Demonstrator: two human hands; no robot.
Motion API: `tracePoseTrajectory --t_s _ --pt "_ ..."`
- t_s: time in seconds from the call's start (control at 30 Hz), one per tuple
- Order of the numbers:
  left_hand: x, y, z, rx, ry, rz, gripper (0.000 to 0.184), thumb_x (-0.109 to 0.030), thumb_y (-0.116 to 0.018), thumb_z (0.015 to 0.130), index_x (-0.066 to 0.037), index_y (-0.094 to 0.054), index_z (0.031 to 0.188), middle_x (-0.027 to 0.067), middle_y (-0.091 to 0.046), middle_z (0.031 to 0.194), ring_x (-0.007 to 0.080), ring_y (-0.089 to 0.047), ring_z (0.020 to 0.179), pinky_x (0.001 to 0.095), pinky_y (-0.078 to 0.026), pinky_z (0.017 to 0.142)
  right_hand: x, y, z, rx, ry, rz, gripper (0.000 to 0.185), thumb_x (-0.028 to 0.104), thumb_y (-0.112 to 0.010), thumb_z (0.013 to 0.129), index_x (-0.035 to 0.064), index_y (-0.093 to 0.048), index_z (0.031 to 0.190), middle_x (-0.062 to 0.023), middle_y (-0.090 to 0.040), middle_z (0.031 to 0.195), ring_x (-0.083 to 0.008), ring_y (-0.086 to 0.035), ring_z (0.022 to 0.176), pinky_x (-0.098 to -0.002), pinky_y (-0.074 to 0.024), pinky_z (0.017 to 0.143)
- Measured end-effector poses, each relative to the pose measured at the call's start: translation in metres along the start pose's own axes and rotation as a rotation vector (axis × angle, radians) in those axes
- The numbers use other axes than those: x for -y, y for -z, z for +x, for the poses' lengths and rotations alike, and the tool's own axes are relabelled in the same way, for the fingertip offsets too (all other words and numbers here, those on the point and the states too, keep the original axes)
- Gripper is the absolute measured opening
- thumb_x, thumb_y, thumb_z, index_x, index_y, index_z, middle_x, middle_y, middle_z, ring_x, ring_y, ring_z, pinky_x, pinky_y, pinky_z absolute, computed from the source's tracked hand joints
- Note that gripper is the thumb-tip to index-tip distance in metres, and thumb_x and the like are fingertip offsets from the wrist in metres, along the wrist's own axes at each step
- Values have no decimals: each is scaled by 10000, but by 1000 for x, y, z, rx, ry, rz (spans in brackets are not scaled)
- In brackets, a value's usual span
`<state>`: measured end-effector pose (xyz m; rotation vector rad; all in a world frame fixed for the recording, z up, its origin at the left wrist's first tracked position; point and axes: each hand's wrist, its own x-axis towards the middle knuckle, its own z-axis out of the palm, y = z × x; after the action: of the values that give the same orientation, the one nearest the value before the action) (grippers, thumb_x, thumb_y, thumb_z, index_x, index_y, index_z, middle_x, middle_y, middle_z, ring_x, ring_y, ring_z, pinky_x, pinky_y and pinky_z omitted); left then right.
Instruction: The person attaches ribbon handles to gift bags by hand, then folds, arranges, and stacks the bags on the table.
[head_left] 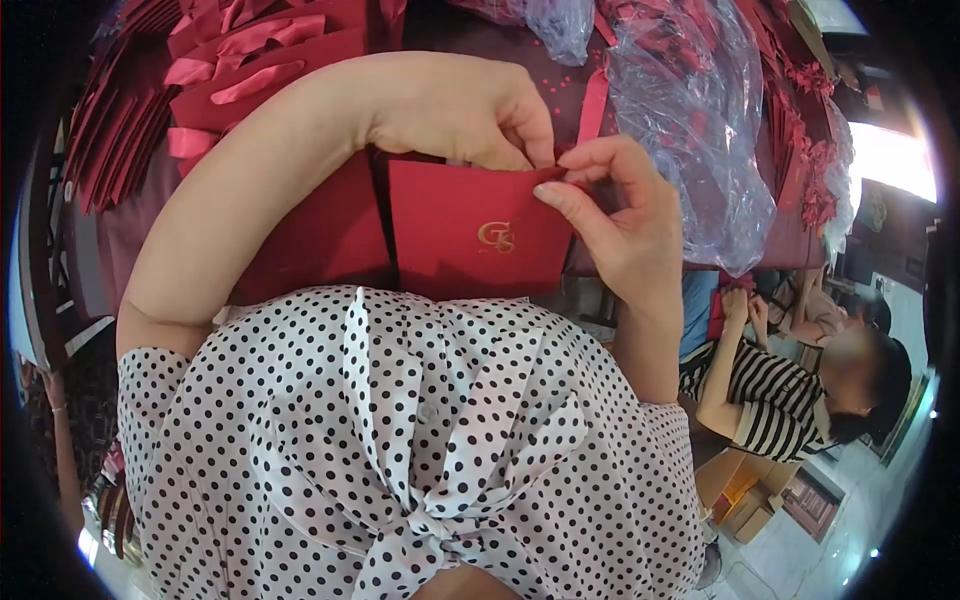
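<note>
A red paper bag (440,210) with gold lettering on its front stands upright at the table edge before my chest. My right hand (625,215) pinches its top right corner between thumb and fingers. From above, my left hand (465,115) bends over the bag's top edge, its fingers closed and their tips partly behind the front panel, close to my right fingertips. What the left fingertips grip there is hidden. Beside this bag, to the left, another red panel (325,235) lies partly under my left forearm.
Red bags with pink ribbon (265,85) are stacked at the back left, and more folded red pieces (125,110) beyond. Clear plastic wrap (690,120) lies on the right of the dark red table. A person in a striped top (770,390) works at the right near a cardboard box (745,500).
</note>
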<state>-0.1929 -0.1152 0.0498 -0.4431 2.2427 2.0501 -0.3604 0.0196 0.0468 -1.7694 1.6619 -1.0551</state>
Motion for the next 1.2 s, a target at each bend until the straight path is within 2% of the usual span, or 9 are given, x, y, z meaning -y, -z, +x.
tracePoseTrajectory --t_s 0.3,0.73,0.97,1.0,1.03,1.07,1.13,1.17,1.2 --pt "-18 -6 -8 -289 -305 783 70 -48 -595 766 10 -557 755 164 -575 683 313 -572 651 412 -436 608 16 13 18 194 -214 43 241 191 -737 766 37 -590 879 -50 -566 633 -190 -547 620 -305 -427 601" --pt "-10 3 2 -210 -519 724 87 -81 -619 759 -51 -546 722 51 -515 738 252 -517 791 371 -407 744 4 7 16 95 -6 30 244 217 -773 723 71 -588 786 -31 -513 549 -188 -491 568 -313 -376 583" --pt "-13 30 3 -409 -415 1231 60 -105 -609 788 -52 -581 791 63 -540 794 235 -511 853 369 -418 777 5 21 14 197 -37 3 216 183 -772 720 61 -605 781 -15 -476 540 -168 -446 567 -309 -366 567" --pt "-5 51 2 -663 -1028 1369 46 -143 -591 717 -106 -564 709 9 -546 757 194 -484 832 320 -349 731 4 21 14 197 -31 1 216 183 -772 720 61 -605 781 -15 -476 540 -168 -446 567 -309 -366 567" --pt "-32 33 -16 -526 -337 1344 33 -95 -588 767 -67 -597 754 43 -562 785 217 -490 844 334 -372 760 1 21 13 156 -71 4 228 191 -774 720 59 -603 791 -18 -479 548 -173 -450 576 -313 -370 570" --pt "-32 19 -17 -525 -343 1342 33 -95 -588 767 -67 -597 754 43 -562 785 217 -490 844 334 -372 760 -4 22 10 118 -117 4 240 199 -776 720 57 -601 802 -21 -482 557 -178 -453 584 -318 -375 573" --pt "-32 7 -18 -666 -113 1491 572 -36 -532 776 17 -411 1333 130 -528 937 260 -512 891 356 -396 824 -6 22 8 83 -161 4 253 207 -778 719 55 -598 812 -25 -484 565 -183 -457 593 -322 -379 575" --pt "-13 5 -7 -951 -360 1375 135 -79 -608 787 -39 -583 914 104 -535 890 277 -513 871 372 -426 805 -4 22 10 78 -120 -48 258 211 -779 720 57 -599 824 -25 -492 575 -177 -460 601 -321 -382 577" --pt "-15 -1 -11 -856 -365 1263 180 -72 -616 783 -36 -569 954 119 -522 923 297 -505 889 377 -424 817 -5 22 10 71 -79 -99 264 214 -779 721 59 -599 836 -25 -499 585 -172 -463 608 -320 -384 579"
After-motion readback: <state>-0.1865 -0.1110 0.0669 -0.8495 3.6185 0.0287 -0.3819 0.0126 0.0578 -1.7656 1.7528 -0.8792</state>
